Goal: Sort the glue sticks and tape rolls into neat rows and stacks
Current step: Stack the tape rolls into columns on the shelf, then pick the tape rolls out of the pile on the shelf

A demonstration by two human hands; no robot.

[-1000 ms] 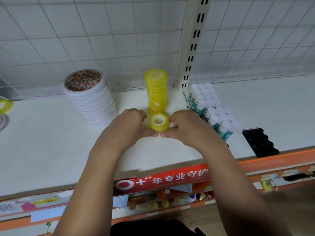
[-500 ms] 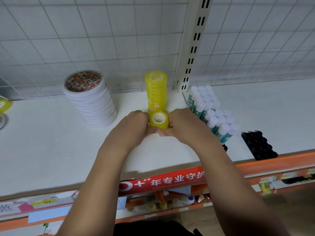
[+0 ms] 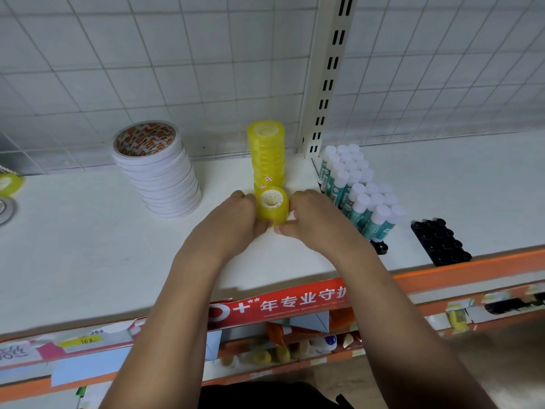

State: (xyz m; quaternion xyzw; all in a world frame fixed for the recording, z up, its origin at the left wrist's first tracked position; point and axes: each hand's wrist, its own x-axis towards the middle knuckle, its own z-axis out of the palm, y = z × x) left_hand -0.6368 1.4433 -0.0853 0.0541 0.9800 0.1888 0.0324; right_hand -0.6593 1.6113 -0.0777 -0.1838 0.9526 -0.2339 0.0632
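Looking down first at the nearest edge: records a red banner strip (image 3: pixel 295 302) with white print along the shelf front, and small mixed goods (image 3: pixel 280 346) on the tier below, too blurred to name.

Moving onto the white shelf (image 3: pixel 88 246): finds the left hand (image 3: pixel 233 219) and the right hand (image 3: pixel 312 219) facing each other, fingers curled, gripping the short yellow tape stack (image 3: pixel 272 206) from either side, thumbs meeting at its near base. Appears seated upright on the board, core hole up, directly in front of the tall yellow tape stack (image 3: pixel 267 154); cannot tell whether touching or just apart.

Right of the right hand: notes glue sticks (image 3: pixel 356 190), white caps and teal labels, upright in packed rows running back toward the wall. Further right, near the front edge: logs a black tray (image 3: pixel 439 242) with round sockets, apart from the sticks.

Left of the hands, well apart: logs a stack of white tape rolls (image 3: pixel 156 169) with orange-printed core, leaning slightly. At the far left edge: catches a lone yellow roll (image 3: pixel 8 184), partly cut off.

Behind everything: shows a slotted upright post (image 3: pixel 327 75) and a wire grid panel (image 3: pixel 147 54).
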